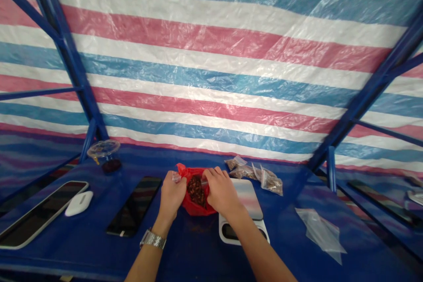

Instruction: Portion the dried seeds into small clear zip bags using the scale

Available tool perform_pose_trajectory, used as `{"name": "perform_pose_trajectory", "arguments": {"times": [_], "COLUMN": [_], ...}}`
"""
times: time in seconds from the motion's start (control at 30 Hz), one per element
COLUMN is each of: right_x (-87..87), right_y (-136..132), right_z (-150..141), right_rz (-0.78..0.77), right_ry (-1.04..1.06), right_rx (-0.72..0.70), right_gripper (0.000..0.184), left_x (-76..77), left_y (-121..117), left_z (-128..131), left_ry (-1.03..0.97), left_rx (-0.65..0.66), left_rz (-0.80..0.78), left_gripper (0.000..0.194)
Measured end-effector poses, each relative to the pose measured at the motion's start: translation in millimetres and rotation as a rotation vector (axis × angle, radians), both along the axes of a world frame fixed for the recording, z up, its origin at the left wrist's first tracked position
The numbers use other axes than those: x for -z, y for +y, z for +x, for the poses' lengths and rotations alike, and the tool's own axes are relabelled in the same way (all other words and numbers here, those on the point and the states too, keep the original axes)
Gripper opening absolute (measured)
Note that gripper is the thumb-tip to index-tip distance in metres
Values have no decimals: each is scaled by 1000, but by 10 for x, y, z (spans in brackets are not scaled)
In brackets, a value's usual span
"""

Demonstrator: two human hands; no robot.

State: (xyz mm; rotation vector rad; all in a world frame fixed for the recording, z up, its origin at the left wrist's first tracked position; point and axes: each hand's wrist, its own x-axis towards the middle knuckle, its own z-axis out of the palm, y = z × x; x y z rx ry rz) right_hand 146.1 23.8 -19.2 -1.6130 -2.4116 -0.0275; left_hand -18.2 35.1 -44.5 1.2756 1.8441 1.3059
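Left hand [172,196] and right hand [221,191] apart, each pinching 1 side of the red plastic bag [189,206], holding its mouth open over dark dried pieces [195,190]; bag at bottom centre, beside white kitchen scale [246,198].

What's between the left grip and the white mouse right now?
In the head view, a black phone lies on the blue table between the left grip and the white mouse.

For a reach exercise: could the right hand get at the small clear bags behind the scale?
Probably yes: the right hand sits close beside the small clear bags, with nothing between them, though it would likely have to release the red plastic bag first.
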Motion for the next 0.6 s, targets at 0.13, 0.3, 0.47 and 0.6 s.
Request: {"name": "perform_pose_trajectory", "arguments": {"times": [0.13,0.3,0.47,0.6], "right_x": [-111,-219,-143,-12], "right_y": [-23,-49,-37,-39], "right_z": [46,-88,-279,-196], "right_rz": [-37,11,0,46], "right_ry": [-61,-105,-87,-83], "right_rx": [-2,55,66,69], "right_gripper": [39,36,34,41], "left_x": [-48,-54,-16,27], "left_y": [-34,-76,-92,-91], "left_z": [-12,0,45,105], "left_ry": [-50,-73,-117,-210], "left_rx": [-22,2,-3,-28], "left_rz": [36,78,116,171], "left_gripper": [16,14,13,8]}}
